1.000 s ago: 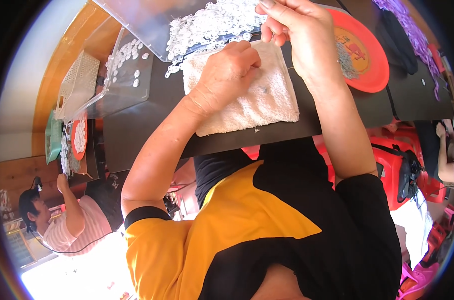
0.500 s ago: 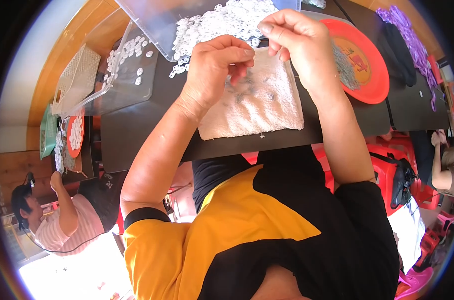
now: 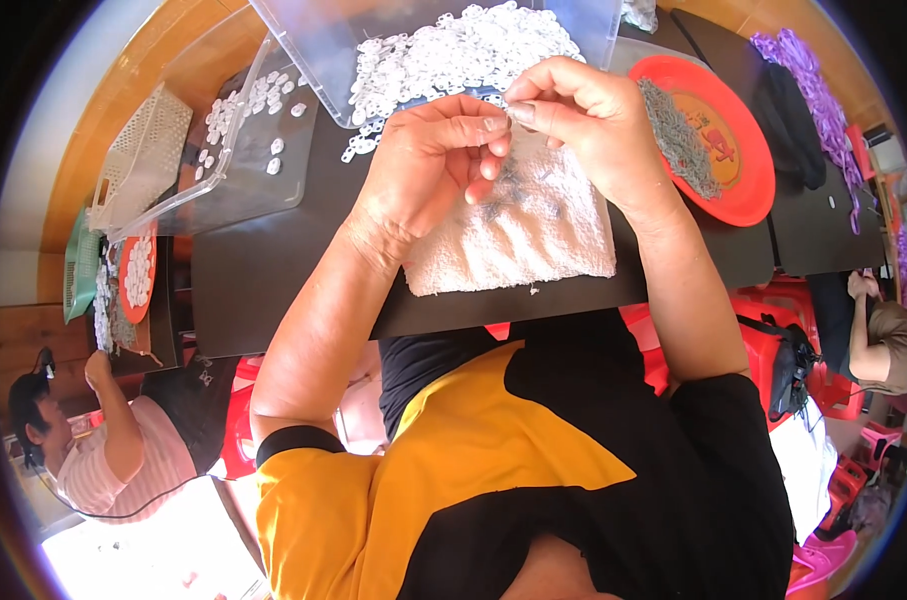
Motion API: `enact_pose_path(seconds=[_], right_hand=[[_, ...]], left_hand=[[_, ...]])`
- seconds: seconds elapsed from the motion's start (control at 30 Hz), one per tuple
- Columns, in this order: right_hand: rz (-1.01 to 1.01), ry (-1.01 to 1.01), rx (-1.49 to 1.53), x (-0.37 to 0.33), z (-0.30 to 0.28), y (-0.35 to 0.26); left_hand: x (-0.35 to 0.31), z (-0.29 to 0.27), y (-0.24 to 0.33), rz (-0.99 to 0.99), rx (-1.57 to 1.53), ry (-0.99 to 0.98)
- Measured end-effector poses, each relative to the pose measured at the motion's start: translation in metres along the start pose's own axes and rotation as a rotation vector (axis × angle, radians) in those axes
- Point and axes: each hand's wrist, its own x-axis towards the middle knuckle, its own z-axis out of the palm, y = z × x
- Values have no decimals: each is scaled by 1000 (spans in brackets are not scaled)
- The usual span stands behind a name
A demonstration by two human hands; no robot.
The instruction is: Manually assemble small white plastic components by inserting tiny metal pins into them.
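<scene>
Hands, since half a second ago: right hand (image 3: 598, 125) has come nearer and left, so its fingertips now meet or almost meet those of the left hand (image 3: 423, 165).
Left hand: thumb laid toward the index finger, other fingers curled — I cannot tell whether they are clamped on anything.
Right hand: thumb and index tips drawn close, other fingers bent; any piece between them is too small to make out.
Towel: a pale towel (image 3: 533, 250) lies below both hands on the dark table (image 3: 273, 280), small grey bits (image 3: 550, 207) scattered on it.
White pieces: a heap of small white pieces (image 3: 453, 55) sits in the clear bin (image 3: 597, 28) beyond the hands, a few spilling at its near left corner.
Red plate: right of the right hand, the red plate (image 3: 756, 190) bears a pile of grey pieces (image 3: 678, 130).
Far right: purple strands (image 3: 818, 105) beside a black cloth (image 3: 795, 130).
Left side: a clear box (image 3: 273, 203) with loose white pieces, a white basket (image 3: 138, 150) — and, farther left, a co-worker in a striped top (image 3: 128, 450).
</scene>
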Motion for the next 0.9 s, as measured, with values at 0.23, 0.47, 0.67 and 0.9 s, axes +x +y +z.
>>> enact_pose_path(seconds=[0.23,0.47,0.67,0.9], right_hand=[[196,-5,160,1,0,-9],[92,-53,29,-3,4,-9],[59,-70,49,-3,8,-10],[221,16,112,-3,9,-4]], left_hand=[[-5,5,6,50,207,112],[-6,6,4,42,120,100],[-6,4,2,47,90,127],[-5,5,5,192,242,301]])
